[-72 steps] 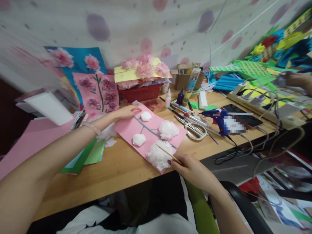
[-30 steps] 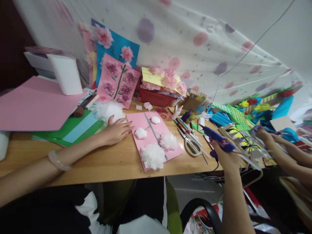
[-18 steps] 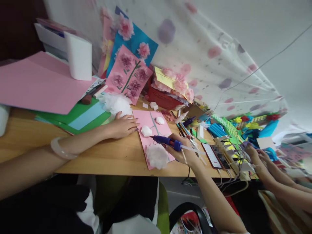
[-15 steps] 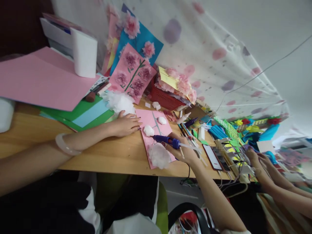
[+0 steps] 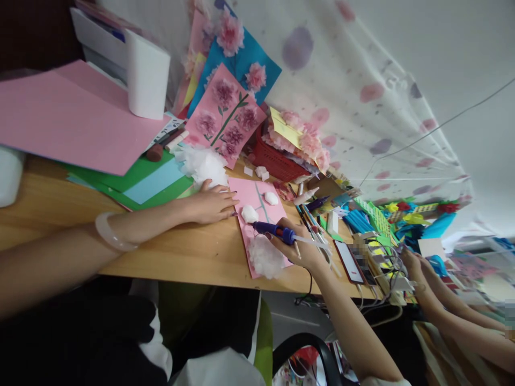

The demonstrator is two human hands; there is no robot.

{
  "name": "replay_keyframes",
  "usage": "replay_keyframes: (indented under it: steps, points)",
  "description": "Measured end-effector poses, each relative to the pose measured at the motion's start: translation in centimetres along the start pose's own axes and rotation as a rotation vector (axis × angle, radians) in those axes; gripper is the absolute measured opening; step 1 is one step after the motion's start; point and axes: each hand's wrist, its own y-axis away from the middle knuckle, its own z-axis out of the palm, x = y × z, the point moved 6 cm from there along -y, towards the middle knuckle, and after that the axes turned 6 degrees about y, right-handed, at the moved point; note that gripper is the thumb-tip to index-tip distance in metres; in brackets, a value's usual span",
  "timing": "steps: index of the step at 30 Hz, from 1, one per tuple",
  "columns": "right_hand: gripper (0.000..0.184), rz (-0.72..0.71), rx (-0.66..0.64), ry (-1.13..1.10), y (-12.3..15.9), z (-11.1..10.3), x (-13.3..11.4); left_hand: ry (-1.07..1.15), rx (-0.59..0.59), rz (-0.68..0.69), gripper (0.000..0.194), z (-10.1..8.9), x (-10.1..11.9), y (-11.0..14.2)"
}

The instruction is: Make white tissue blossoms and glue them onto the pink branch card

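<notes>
My right hand (image 5: 300,244) is wrapped round a blue hot glue gun (image 5: 273,231), with a clear glue stick poking out of its back end. The gun's nozzle is over a pink card (image 5: 246,187), close to a white tissue wad (image 5: 249,214). Another white wad (image 5: 271,198) sits farther up the card, beside a painted grey-green stem. A larger fluffy white tissue flower (image 5: 265,257) lies on the card's near end. My left hand (image 5: 213,205) lies flat with fingers stretched out, its fingertips at the card's left edge. Behind it is a white tissue bunch (image 5: 203,163).
Finished flower cards (image 5: 225,115) lean at the back beside a red basket (image 5: 279,161) of pink tissue flowers. Coloured paper sheets (image 5: 76,118) are stacked left. Brushes, a phone (image 5: 348,261) and cables lie right, where another person's hands (image 5: 414,268) are busy.
The view has shifted slightly, so the desk things appear moved a little. My right hand still holds the glue gun by the same wad, and my left hand stays flat.
</notes>
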Motion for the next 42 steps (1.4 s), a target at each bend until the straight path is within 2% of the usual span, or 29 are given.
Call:
replay_keyframes:
  steps: [8,17,22,29,35,42]
  points:
    - [0.023,0.061,-0.017,0.015,0.4,0.2,1.0,-0.011,0.024,0.008,0.046,0.0,-0.1,0.0]
    - [0.023,-0.034,0.012,-0.036,0.2,-0.2,0.5,-0.037,0.03,0.017,0.048,0.3,-0.4,-0.1]
    - [0.022,-0.004,-0.002,-0.006,-0.4,0.5,0.6,-0.054,0.027,0.022,0.048,0.4,-0.4,0.0]
    - [0.023,0.022,-0.04,0.037,-0.3,0.4,1.1,-0.039,0.022,0.003,0.048,0.3,-0.3,0.0]
    - [0.022,-0.004,-0.003,0.057,-0.1,0.0,1.3,-0.03,0.038,0.015,0.05,0.4,-0.5,0.0]
    - [0.022,0.062,-0.019,-0.07,0.1,-0.1,1.7,-0.048,0.048,0.007,0.053,0.7,-0.7,0.1]
